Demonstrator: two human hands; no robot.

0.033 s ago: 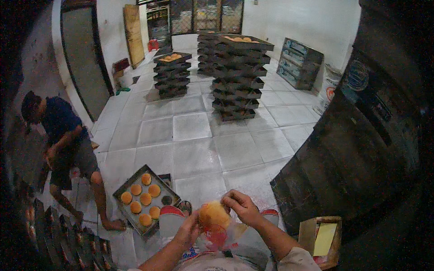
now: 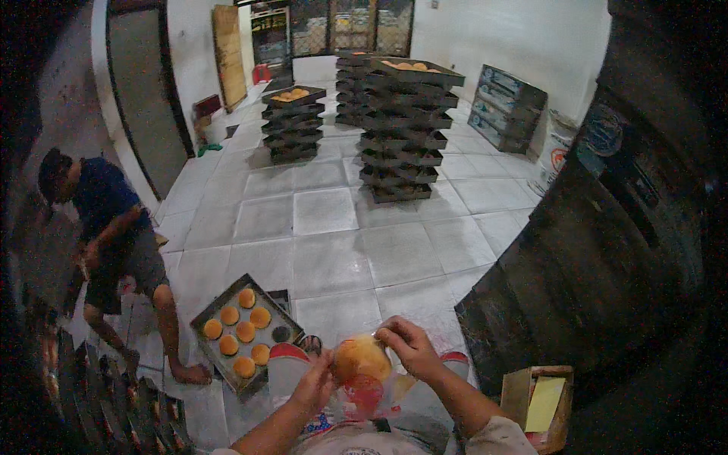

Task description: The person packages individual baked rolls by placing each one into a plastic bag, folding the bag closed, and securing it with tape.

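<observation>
A bun (image 2: 362,359), in or above a red-marked plastic bag (image 2: 362,396), is held from its left by the left hand (image 2: 314,384); whether anything is pinched by the right hand (image 2: 409,347) cannot be told. The bun could be dented by squeezing, the bag torn by tugging.

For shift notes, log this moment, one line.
left hand: holding round golden bun | right hand: at bun's edge | dark rectangular metal tray: round golden buns
</observation>
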